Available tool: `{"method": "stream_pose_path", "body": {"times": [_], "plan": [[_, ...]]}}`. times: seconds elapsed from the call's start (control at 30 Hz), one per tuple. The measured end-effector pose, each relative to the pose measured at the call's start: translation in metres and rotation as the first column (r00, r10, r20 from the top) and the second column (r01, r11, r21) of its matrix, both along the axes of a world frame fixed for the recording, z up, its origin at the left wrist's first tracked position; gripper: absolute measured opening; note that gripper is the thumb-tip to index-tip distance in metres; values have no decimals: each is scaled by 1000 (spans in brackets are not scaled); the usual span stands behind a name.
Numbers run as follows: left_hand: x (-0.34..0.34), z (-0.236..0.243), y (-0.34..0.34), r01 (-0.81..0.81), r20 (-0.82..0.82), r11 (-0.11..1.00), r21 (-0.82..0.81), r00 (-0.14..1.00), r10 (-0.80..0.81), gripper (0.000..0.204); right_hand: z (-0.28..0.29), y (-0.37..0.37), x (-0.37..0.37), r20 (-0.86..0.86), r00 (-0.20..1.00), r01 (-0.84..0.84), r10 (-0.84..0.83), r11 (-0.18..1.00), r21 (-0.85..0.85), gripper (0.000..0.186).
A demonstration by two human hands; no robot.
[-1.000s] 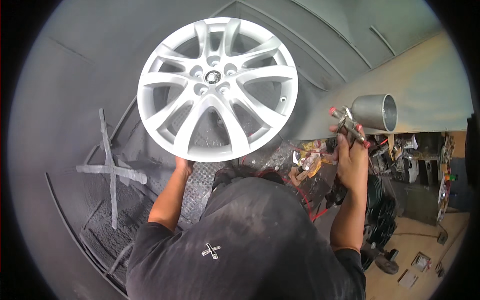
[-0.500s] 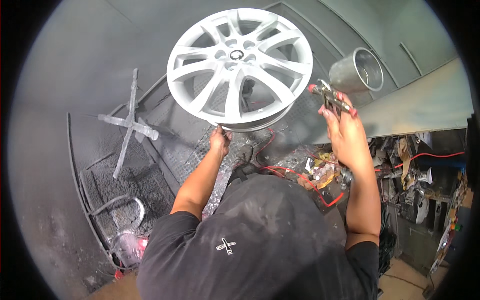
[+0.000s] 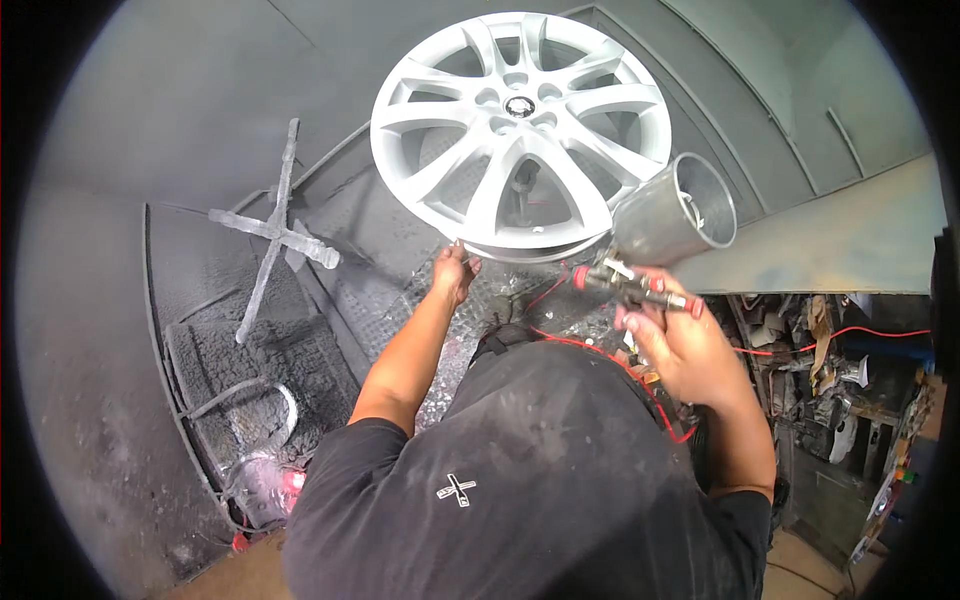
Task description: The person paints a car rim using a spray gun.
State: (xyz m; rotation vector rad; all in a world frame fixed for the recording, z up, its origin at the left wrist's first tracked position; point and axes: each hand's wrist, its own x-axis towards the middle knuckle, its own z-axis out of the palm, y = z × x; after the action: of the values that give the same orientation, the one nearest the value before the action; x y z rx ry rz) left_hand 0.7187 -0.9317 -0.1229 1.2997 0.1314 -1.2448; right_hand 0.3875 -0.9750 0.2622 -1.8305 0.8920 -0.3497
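Note:
A white-coated wheel rim [image 3: 490, 195] with several split spokes and a dark centre cap is raised face-up in front of me. The fingers of my left hand [image 3: 455, 274] are curled at its near lower edge, the fingertips partly hidden beneath it. My right hand [image 3: 690, 345] is wrapped round a spray gun [image 3: 635, 285] with red-ended fittings. A metal paint cup [image 3: 655, 215] on the gun tilts with its mouth to the right, close to the rim's right side. What supports the rim is mostly hidden by it.
A grey-crusted cross-shaped stand [image 3: 275, 230] stands at the left, behind a rough grey-coated block [image 3: 260, 370]. A red hose [image 3: 640, 385] runs by my right side. Cluttered shelves [image 3: 830, 370] lie right, under a pale panel [image 3: 820, 235]. Grey walls surround the spot.
My right hand has brought the spray gun nearer to me and leftward, its cup now beside the rim. The rim has turned somewhat and sits farther right in view. My left hand stays at its edge.

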Motion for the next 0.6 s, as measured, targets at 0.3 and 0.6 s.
{"method": "stream_pose_path", "body": {"times": [0.3, 0.6], "plan": [[-31, -4, -3, 6, -67, 1000, -23, 998, -8, 26, -2, 7, 51, 7, 1000, -5, 7, 987, -161, 30], [-63, 10, -4, 379, -212, 925, -19, 903, -375, 20, 1, -41, 40, -49, 972, 177, -230, 853, -492, 28]]}}
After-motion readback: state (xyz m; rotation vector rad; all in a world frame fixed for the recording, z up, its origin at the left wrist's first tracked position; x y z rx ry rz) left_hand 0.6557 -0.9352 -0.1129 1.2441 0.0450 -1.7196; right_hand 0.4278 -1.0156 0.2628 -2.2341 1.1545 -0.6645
